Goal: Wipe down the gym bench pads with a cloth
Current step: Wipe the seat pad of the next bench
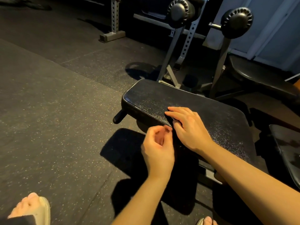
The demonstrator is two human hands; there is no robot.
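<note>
Toes in a pale sandal (33, 207) show at the lower left, on a dark speckled rubber floor (48, 111). Two bare forearms reach forward to a black textured bench pad (162, 98) at centre right. On the pad's near edge, the right hand (190, 127) lies flat with fingers nearly straight, pressing what looks like a dark cloth (170, 120), hard to tell from the pad. Just beside that edge, the left hand (158, 148) has curled fingers with tips close together; whether it pinches the cloth is unclear. Two black foam rollers (180, 12) stand behind.
</note>
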